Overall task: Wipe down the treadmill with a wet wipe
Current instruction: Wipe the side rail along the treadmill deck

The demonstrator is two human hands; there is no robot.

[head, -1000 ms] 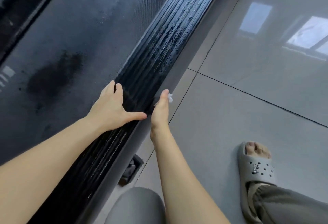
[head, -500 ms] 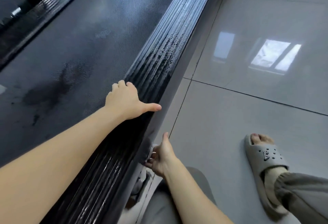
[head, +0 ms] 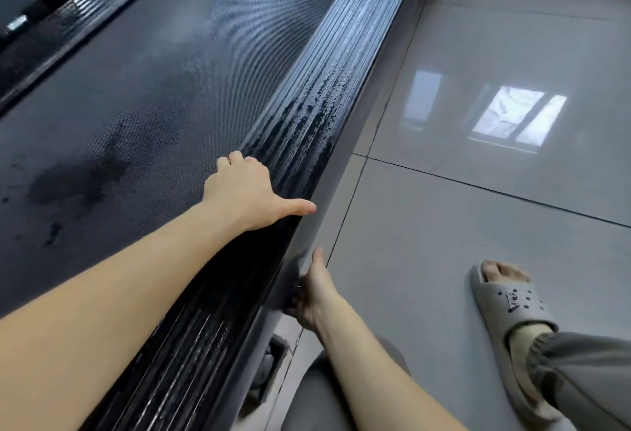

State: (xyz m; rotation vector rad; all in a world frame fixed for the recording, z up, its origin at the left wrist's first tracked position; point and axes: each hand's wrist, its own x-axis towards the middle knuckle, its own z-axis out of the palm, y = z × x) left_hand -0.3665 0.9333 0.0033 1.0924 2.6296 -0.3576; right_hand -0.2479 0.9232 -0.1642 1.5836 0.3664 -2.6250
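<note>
My left hand (head: 246, 188) rests on the treadmill rail (head: 307, 116) at centre frame, thumb out. It is a brace, I think. My right hand (head: 316, 294), lower centre, is against the rail's outer side, fingers hidden, so I cannot tell its grip or see the wipe.

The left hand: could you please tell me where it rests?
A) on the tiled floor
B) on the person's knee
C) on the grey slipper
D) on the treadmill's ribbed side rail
D: the left hand lies on the ribbed side rail next to the belt, with its thumb stretched toward the rail's outer edge.
</note>
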